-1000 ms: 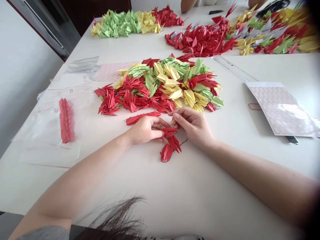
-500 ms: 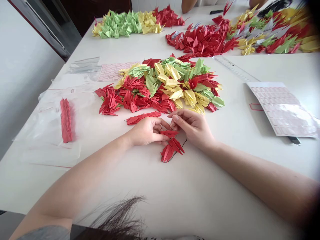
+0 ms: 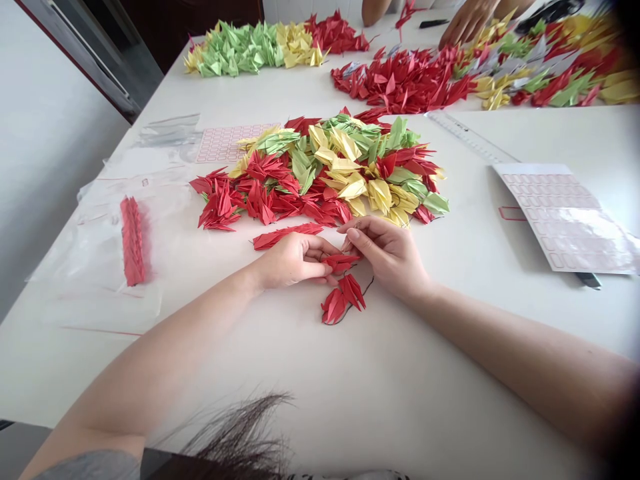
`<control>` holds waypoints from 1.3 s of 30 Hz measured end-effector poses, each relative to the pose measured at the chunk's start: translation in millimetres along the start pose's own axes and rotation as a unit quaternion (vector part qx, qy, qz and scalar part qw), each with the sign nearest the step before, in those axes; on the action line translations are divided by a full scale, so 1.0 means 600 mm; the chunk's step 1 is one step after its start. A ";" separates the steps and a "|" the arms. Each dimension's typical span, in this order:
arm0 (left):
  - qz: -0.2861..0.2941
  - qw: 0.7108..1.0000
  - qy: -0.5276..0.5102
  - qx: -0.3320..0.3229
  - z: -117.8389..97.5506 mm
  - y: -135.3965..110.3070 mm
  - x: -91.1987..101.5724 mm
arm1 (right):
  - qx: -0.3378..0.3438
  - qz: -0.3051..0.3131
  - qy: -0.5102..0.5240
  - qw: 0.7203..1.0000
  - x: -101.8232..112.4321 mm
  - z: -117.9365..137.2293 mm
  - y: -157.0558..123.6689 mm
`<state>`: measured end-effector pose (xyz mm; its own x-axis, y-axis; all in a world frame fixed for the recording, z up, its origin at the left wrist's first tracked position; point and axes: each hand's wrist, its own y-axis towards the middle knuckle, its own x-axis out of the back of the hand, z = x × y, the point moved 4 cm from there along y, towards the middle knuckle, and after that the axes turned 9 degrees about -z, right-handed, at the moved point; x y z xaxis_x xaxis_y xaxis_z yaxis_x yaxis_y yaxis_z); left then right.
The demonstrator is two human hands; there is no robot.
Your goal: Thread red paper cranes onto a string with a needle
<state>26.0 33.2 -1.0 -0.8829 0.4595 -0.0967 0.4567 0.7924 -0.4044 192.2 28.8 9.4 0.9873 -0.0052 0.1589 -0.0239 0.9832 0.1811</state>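
My left hand (image 3: 305, 261) pinches a folded red paper crane (image 3: 341, 263) between thumb and fingers. Close beside it, my right hand (image 3: 383, 250) has thumb and forefinger pressed together; what sits in that pinch is too small to make out. A dark thread (image 3: 369, 287) runs from near the right hand down around more red paper cranes (image 3: 344, 301), which lie on the table below the hands. Just behind the left hand lies a flattened red bundle of folded paper (image 3: 287, 235). Beyond both hands spreads a pile of red, yellow and green folded paper bundles (image 3: 345, 160).
At left, clear plastic bags (image 3: 100, 233) lie flat, one under or around a red bundle (image 3: 133, 241). A label sheet (image 3: 565, 220) and a ruler (image 3: 470, 137) lie right. Farther back are more paper piles (image 3: 400, 80) and another person's hand (image 3: 467, 25).
The red crane in my left hand has tilted and shifted slightly; the cranes below moved a little. Across the table, another person's hand has come into view, and a red piece there has moved left.
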 end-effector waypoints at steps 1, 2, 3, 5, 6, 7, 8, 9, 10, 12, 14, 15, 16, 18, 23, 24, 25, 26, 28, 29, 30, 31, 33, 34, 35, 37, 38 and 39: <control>0.000 1.000 0.002 -0.005 0.000 0.001 0.000 | -0.003 -0.002 0.007 1.000 0.000 0.000 0.000; 0.000 1.000 0.004 -0.009 0.000 0.001 0.000 | -0.007 -0.004 0.013 1.000 0.000 0.000 -0.001; 0.001 1.000 0.006 -0.011 0.000 0.001 -0.001 | -0.010 -0.006 0.019 1.000 0.001 0.000 -0.001; -0.001 1.000 0.008 -0.010 0.001 0.002 -0.001 | -0.014 -0.008 0.026 1.000 0.001 -0.001 -0.001; -0.003 1.000 0.008 -0.006 0.002 0.002 -0.002 | -0.015 -0.007 0.027 1.000 0.001 -0.002 -0.001; -0.006 1.000 0.008 -0.002 0.003 0.002 -0.002 | -0.015 -0.004 0.027 1.000 0.000 -0.002 -0.001; -0.010 1.000 0.009 0.003 0.003 0.002 -0.002 | -0.015 -0.002 0.026 1.000 0.000 -0.003 0.000; -0.013 1.000 0.008 0.008 0.003 0.001 -0.002 | -0.014 0.001 0.024 1.000 0.000 -0.003 0.001; -0.016 1.000 0.007 0.012 0.003 0.001 -0.002 | -0.012 0.003 0.021 1.000 0.000 -0.003 0.001; -0.022 1.000 0.003 0.019 0.001 0.000 -0.003 | -0.009 0.007 0.014 1.000 -0.001 -0.002 0.002; -0.026 0.999 -0.001 0.027 -0.001 -0.001 -0.004 | -0.004 0.008 0.007 1.000 -0.001 0.000 0.001; -0.028 0.999 -0.001 0.031 -0.002 -0.001 -0.004 | -0.001 0.009 0.003 1.000 -0.002 0.002 0.001; -0.031 0.999 0.000 0.035 -0.003 -0.001 -0.004 | 0.003 0.008 0.000 1.000 -0.002 0.003 0.000; -0.034 0.999 0.002 0.039 -0.003 -0.001 -0.004 | 0.008 0.003 -0.005 1.000 -0.002 0.004 -0.002; -0.027 0.999 0.001 0.026 -0.002 -0.001 -0.003 | 0.002 -0.026 -0.003 1.000 0.002 0.002 -0.002; -0.026 0.999 0.000 0.022 -0.002 -0.001 -0.003 | 0.000 -0.026 0.000 1.000 0.002 0.001 -0.002; -0.025 0.999 -0.001 0.020 -0.002 -0.001 -0.003 | -0.002 -0.024 0.002 1.000 0.002 0.001 -0.001; -0.026 0.999 -0.001 0.019 -0.001 -0.001 -0.003 | -0.003 -0.020 0.004 1.000 0.001 0.001 -0.001; -0.031 0.999 0.002 0.024 -0.001 -0.001 -0.003 | -0.006 -0.010 0.008 1.000 0.000 0.001 -0.001; -0.034 0.999 0.003 0.029 -0.001 -0.001 -0.003 | -0.006 -0.006 0.009 1.000 0.000 0.001 -0.001; -0.037 0.999 0.002 0.033 -0.001 -0.001 -0.003 | -0.005 -0.002 0.011 1.000 -0.001 0.002 -0.001; -0.039 0.999 0.000 0.036 -0.002 -0.001 -0.003 | -0.005 0.001 0.013 1.000 -0.001 0.002 -0.001; -0.041 0.998 -0.012 0.038 -0.003 -0.001 -0.004 | -0.006 0.004 0.017 1.000 -0.001 0.002 -0.002; -0.041 0.998 -0.021 0.037 -0.003 -0.001 -0.004 | -0.007 0.004 0.018 1.000 -0.001 0.002 -0.002; -0.040 0.998 -0.029 0.036 -0.003 -0.001 -0.004 | -0.007 0.005 0.018 1.000 -0.001 0.002 -0.002; -0.039 0.998 -0.042 0.032 -0.003 -0.002 -0.003 | -0.005 0.006 0.016 1.000 -0.001 0.002 -0.001; -0.038 0.998 -0.045 0.030 -0.003 -0.002 -0.002 | -0.003 0.006 0.012 1.000 -0.001 0.002 -0.001; -0.037 0.998 -0.044 0.028 -0.002 -0.001 -0.002 | -0.001 0.005 0.007 1.000 -0.001 0.001 -0.001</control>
<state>26.8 32.5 0.6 -0.9212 0.3617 -0.1434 0.3854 0.7983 -0.4629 191.3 27.8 9.9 0.9891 0.0064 0.1469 -0.0328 0.9835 0.1777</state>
